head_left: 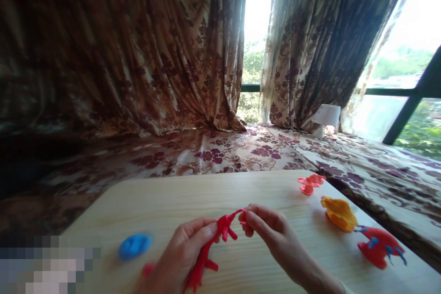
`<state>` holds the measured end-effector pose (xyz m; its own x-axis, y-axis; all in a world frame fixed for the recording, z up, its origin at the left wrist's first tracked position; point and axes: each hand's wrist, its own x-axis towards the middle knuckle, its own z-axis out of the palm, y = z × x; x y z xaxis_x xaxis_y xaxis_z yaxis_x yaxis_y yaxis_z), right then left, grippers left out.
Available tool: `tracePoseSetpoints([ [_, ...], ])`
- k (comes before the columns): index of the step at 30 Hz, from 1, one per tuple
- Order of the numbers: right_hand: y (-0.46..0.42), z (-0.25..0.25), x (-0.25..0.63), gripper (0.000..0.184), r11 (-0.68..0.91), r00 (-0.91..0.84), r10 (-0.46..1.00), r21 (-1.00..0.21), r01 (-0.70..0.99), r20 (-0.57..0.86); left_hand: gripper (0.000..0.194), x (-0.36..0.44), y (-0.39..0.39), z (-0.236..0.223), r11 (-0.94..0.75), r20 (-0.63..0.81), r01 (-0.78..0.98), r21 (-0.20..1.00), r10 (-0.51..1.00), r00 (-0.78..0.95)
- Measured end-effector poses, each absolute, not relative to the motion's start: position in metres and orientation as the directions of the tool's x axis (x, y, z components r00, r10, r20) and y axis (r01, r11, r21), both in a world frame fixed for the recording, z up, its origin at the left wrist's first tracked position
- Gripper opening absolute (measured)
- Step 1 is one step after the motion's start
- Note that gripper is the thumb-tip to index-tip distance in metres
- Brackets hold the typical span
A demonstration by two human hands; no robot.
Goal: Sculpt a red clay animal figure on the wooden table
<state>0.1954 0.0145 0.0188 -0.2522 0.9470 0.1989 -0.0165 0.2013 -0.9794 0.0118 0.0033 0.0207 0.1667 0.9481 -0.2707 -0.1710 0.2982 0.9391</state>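
My left hand (184, 252) is closed around the body of a red clay figure (210, 250), held just above a light wooden table (193, 197). My right hand (267, 227) pinches the thin upper end of the same figure between thumb and fingertips. Small red limbs stick out from the figure's side. A blue clay lump (135, 245) lies on the table to the left of my left hand. A small red bit (148, 268) shows below it, partly hidden by my left hand.
Three clay shapes sit at the table's right: a pink one (310, 183), an orange one (339, 213) and a red one with blue marks (379, 245). A floral cloth (241, 149), curtains and a small white lamp (326, 117) lie beyond. A blurred patch covers the lower left.
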Motion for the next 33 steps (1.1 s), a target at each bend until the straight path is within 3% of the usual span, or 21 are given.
tracePoseSetpoints([
  [15,0.0229,0.0179,0.1991,0.045,0.223,-0.101,0.969,-0.975,-0.018,0.224,0.032,0.0129,-0.0002,0.0218,0.293,-0.270,-0.198,0.935,0.954,0.133],
  [24,0.0169,0.0186,0.1952,0.039,0.253,-0.198,0.950,-0.967,0.027,0.243,0.033,0.0141,0.0012,0.0210,0.269,-0.249,-0.110,0.957,0.954,0.168],
  [29,0.0152,0.0189,0.1946,0.032,0.349,-0.208,0.919,-0.937,0.027,0.336,0.036,0.0137,0.0003,0.0171,0.248,-0.234,-0.106,0.963,0.963,0.134],
  [33,0.0185,0.0156,0.1958,0.038,0.377,-0.189,0.918,-0.916,0.137,0.349,0.037,0.0123,-0.0002,0.0180,0.260,-0.249,-0.115,0.959,0.963,0.102],
])
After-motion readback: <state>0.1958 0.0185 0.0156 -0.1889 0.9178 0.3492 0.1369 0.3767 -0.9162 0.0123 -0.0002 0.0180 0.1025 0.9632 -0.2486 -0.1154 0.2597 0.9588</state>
